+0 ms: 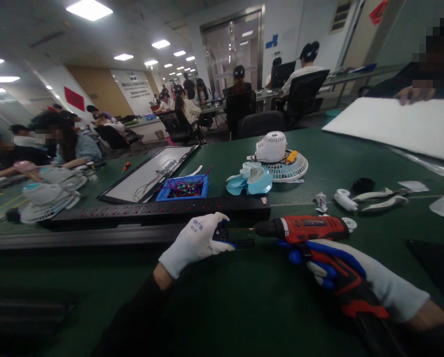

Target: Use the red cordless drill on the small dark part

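My right hand (pixel 356 267), in a white and blue work glove, is closed around the handle of a red and black cordless drill (pixel 314 228). The drill lies level, its thin bit (pixel 242 229) pointing left. At the end of a long black bar (pixel 125 235), my gloved left hand (pixel 199 240) grips a dark end piece (pixel 225 235) between thumb and fingers. The bit's tip meets this end piece or stops very close to it; I cannot tell which. Behind the bar runs a black strip (pixel 151 210) with a row of red marks.
Behind the strip stand a blue tray (pixel 208 188) of wires, light-blue fan blades (pixel 249 179) and a white fan (pixel 272 148). Pliers (pixel 383 201) lie to the right. A framed panel (pixel 147 173) is at the back left. A person's hand (pixel 417 94) holds a white board (pixel 396 124).
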`<action>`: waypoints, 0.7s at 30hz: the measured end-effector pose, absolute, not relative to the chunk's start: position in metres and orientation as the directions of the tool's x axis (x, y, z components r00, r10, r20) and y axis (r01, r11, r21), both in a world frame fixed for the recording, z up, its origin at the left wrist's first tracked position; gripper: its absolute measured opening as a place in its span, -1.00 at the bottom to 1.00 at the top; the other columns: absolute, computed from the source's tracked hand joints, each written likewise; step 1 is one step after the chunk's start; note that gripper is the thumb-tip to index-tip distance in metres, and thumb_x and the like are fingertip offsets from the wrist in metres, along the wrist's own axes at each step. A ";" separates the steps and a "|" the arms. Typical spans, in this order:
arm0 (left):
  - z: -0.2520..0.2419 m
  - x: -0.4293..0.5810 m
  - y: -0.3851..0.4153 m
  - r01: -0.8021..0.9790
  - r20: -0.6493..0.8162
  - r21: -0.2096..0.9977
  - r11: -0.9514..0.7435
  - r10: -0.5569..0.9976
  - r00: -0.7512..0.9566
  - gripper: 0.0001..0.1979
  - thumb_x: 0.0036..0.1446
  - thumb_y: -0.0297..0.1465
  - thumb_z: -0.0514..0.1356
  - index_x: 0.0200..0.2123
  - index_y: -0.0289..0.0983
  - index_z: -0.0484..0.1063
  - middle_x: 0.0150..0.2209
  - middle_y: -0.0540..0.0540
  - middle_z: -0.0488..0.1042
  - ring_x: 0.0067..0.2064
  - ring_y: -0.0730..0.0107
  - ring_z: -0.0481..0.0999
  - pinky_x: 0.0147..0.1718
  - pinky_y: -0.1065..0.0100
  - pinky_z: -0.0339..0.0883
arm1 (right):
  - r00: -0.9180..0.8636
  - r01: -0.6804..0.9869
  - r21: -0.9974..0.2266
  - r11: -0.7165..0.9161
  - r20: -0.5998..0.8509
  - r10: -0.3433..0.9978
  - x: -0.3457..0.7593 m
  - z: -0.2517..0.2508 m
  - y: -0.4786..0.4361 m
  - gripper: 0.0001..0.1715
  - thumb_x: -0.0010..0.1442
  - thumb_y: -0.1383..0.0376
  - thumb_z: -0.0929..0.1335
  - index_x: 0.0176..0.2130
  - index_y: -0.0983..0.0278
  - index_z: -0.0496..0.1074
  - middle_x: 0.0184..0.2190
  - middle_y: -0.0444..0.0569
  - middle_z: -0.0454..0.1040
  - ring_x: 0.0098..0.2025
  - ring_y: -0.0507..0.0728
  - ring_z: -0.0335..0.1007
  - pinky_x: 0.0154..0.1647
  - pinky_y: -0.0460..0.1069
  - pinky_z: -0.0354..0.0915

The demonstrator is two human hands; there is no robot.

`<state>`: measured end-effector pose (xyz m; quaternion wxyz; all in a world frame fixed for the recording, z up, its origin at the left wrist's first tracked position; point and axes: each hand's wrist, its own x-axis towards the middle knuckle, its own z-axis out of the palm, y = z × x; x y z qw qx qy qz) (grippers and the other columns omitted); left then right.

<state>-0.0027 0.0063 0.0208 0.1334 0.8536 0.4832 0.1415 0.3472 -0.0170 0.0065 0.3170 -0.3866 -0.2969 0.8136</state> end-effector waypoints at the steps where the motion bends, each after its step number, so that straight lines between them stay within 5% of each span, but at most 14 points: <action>1: 0.022 -0.002 0.006 0.790 0.104 0.366 -0.492 0.865 0.491 -0.40 0.13 -0.02 0.36 0.11 -0.19 0.31 -0.12 -0.10 0.52 -0.13 0.13 0.58 -0.17 0.18 0.41 | -0.470 -0.310 -0.706 -0.637 -0.469 0.748 0.346 0.005 -0.016 -0.80 -0.07 0.18 0.62 -0.38 0.12 0.65 -0.41 -0.05 0.70 -0.48 0.04 0.55 -0.48 -0.15 0.50; 7: 0.027 -0.001 0.003 0.790 0.127 0.370 -0.490 0.869 0.479 -0.45 0.09 -0.10 0.38 0.07 -0.19 0.33 -0.14 -0.09 0.52 -0.17 0.16 0.57 -0.18 0.21 0.40 | -0.567 -0.276 -0.657 -0.702 -0.478 0.670 0.346 -0.014 -0.007 -0.48 -0.11 0.03 0.63 -0.33 0.42 0.68 -0.74 -0.13 0.42 -0.66 -0.03 0.31 -0.62 -0.17 0.34; 16: 0.024 0.000 0.001 0.757 0.198 0.380 -0.531 0.846 0.495 -0.35 0.04 -0.11 0.42 0.13 -0.17 0.31 0.02 -0.13 0.50 -0.02 0.10 0.56 -0.03 0.16 0.42 | -0.545 -0.305 -0.660 -0.687 -0.471 0.694 0.347 -0.016 -0.008 -0.51 -0.09 0.05 0.63 -0.34 0.42 0.68 -0.72 -0.13 0.41 -0.68 -0.06 0.26 -0.64 -0.19 0.28; 21: 0.026 -0.001 0.000 0.723 0.205 0.431 -0.540 0.839 0.504 -0.49 0.16 -0.17 0.37 0.12 -0.15 0.35 0.00 -0.11 0.52 -0.02 0.15 0.56 -0.05 0.19 0.43 | -0.518 -0.287 -0.664 -0.690 -0.498 0.695 0.342 -0.005 -0.008 -0.47 -0.21 0.05 0.67 -0.34 0.40 0.68 -0.67 -0.06 0.49 -0.64 -0.02 0.34 -0.61 -0.18 0.34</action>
